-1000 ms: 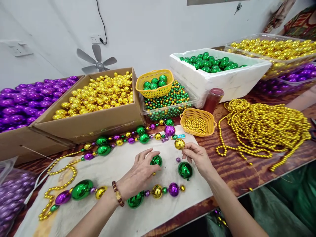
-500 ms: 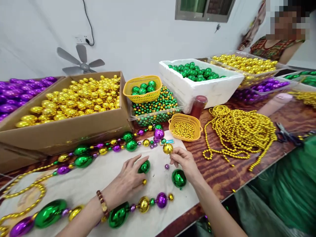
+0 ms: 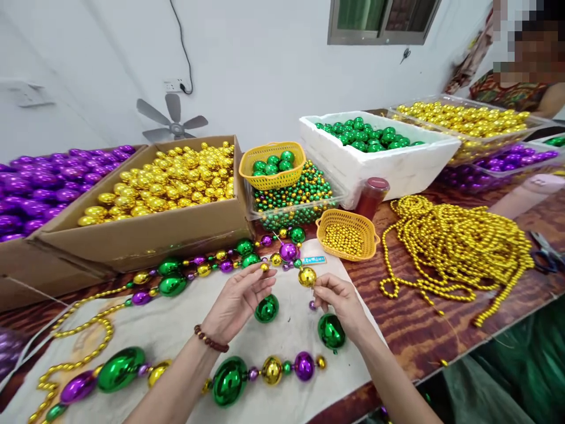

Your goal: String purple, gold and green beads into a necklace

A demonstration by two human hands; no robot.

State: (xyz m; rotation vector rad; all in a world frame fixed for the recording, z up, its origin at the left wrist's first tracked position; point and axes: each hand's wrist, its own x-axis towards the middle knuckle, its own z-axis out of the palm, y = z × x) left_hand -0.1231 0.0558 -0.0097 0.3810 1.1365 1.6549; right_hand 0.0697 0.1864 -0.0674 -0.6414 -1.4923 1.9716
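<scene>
Gold small bead pinched in our left hand, right hand gripping the thread under the gold ball; we should keep it taut.

left hand: raised palm-up, small gold bead pinched at fingertips | right hand: pinching thread just under gold ball | loose green ball between hands on white cloth | bead garland nearer the wrists
</scene>
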